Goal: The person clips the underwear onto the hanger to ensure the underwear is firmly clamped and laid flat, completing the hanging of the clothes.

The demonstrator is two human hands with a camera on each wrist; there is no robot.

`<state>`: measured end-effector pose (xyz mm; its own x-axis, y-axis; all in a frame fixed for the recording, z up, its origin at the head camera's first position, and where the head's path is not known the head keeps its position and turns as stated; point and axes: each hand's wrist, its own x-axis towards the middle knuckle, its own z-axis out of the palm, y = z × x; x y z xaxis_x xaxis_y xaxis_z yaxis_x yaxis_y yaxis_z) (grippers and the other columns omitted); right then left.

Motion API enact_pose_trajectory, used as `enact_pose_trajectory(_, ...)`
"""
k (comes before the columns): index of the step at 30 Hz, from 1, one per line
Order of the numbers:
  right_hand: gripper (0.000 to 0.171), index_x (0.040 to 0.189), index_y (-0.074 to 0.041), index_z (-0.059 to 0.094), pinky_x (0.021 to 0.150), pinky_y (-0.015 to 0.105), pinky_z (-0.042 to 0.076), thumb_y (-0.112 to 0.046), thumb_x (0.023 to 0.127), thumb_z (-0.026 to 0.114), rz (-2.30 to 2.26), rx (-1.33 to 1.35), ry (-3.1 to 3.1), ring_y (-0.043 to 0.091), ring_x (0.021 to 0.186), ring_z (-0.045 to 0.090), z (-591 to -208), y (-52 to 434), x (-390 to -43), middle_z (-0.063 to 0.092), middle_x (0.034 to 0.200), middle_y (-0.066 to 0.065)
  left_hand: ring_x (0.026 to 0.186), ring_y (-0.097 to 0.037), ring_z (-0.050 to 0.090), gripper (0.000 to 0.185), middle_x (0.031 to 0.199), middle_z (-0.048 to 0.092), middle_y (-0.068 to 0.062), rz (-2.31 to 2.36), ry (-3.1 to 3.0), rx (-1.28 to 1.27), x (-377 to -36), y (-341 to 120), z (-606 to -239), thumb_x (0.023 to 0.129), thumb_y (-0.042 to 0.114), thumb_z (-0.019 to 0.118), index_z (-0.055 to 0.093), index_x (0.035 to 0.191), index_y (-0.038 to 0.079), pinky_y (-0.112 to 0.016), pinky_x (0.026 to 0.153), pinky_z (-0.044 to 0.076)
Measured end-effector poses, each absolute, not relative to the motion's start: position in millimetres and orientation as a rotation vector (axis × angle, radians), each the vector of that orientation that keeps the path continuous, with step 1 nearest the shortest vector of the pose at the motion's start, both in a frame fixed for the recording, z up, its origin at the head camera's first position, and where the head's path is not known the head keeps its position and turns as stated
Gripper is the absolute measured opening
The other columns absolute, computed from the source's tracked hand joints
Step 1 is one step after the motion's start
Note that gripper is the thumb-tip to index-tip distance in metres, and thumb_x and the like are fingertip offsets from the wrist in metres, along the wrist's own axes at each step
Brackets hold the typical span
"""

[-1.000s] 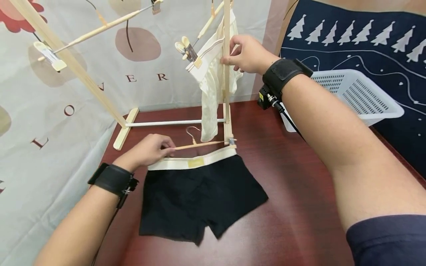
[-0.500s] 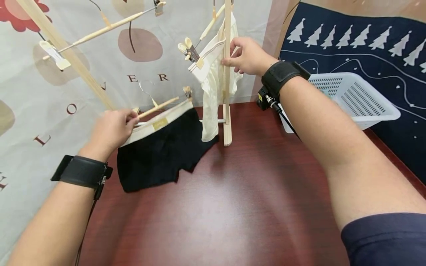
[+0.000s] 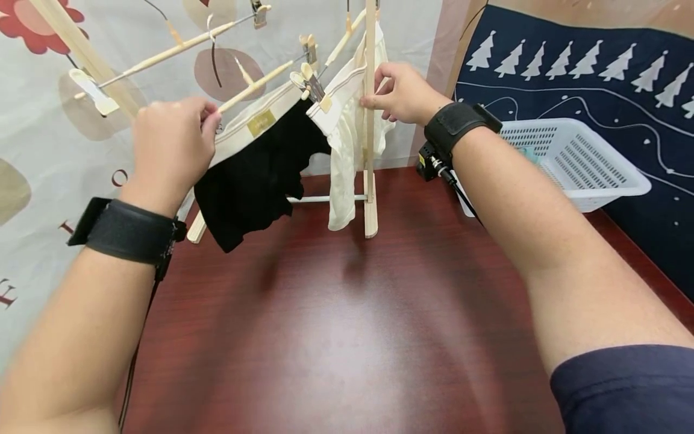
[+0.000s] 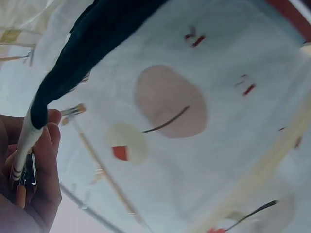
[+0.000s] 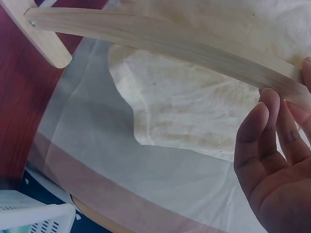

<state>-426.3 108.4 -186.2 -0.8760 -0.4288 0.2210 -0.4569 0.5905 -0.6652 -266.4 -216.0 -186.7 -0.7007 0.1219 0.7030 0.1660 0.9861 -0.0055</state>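
My left hand (image 3: 172, 144) grips one end of a wooden clip hanger (image 3: 255, 86), raised in front of the rack's left part. Black boxer briefs (image 3: 260, 172) with a white waistband hang from it, tilted up toward the right, above the table. In the left wrist view, fingers close round the clip and waistband (image 4: 24, 141). My right hand (image 3: 403, 90) pinches the right upright post (image 3: 371, 138) of the wooden rack between thumb and fingers. Beside that post, cream underpants (image 3: 343, 199) hang from another clip hanger; the post covers part of them.
A bare clip hanger (image 3: 162, 57) hangs at the rack's upper left. The rack's white lower bar (image 3: 325, 198) runs low along the back of the dark red table (image 3: 352, 331). A white plastic basket (image 3: 602, 194) stands at the right.
My left hand has lifted the hanger with the black boxer briefs off the table, up and leftward toward the rack. My right hand stays at the post.
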Motion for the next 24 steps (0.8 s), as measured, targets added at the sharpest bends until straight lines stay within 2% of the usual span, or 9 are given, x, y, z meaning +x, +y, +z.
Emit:
enact_pose_trajectory(6, 0.026, 0.094, -0.020, 0.047, 0.069, 0.027, 0.051, -0.035, 0.094, 0.069, 1.164, 0.773, -2.766, 0.016, 0.066, 0.058, -188, 110, -428, 0.067, 0.098, 0.012, 0.077, -0.050, 0.061, 0.040, 0.092, 0.074, -0.023, -0.067, -2.308, -0.223, -273, -197, -161, 0.107, 0.028, 0.045, 0.071, 0.114, -0.001, -0.058, 0.072, 0.042)
enact_pose_trajectory(13, 0.027, 0.095, -0.019, 0.048, 0.065, 0.027, 0.047, -0.034, 0.093, 0.070, 1.166, 0.768, -2.761, 0.012, 0.060, 0.055, -189, 109, -430, 0.066, 0.092, 0.008, 0.087, -0.053, 0.061, 0.040, 0.102, 0.074, -0.023, -0.052, -2.337, -0.202, -278, -177, -145, 0.107, 0.027, 0.043, 0.070, 0.119, 0.001, -0.061, 0.079, 0.043)
enact_pose_trajectory(19, 0.025, 0.095, -0.019, 0.049, 0.064, 0.027, 0.046, -0.032, 0.093, 0.070, 1.194, 0.792, -2.747, 0.012, 0.060, 0.054, -189, 107, -428, 0.066, 0.093, 0.008, 0.086, -0.053, 0.060, 0.041, 0.102, 0.073, -0.025, -0.023, -2.329, -0.216, -272, -169, -139, 0.107, 0.027, 0.042, 0.070, 0.118, -0.001, -0.060, 0.078, 0.042)
enact_pose_trajectory(24, 0.025, 0.096, -0.018, 0.049, 0.064, 0.028, 0.046, -0.033, 0.094, 0.069, 1.178, 0.804, -2.737, 0.011, 0.060, 0.054, -190, 110, -428, 0.066, 0.094, 0.009, 0.092, -0.053, 0.058, 0.043, 0.105, 0.072, -0.027, -0.033, -2.339, -0.196, -271, -165, -131, 0.107, 0.028, 0.040, 0.068, 0.118, -0.003, -0.059, 0.081, 0.042)
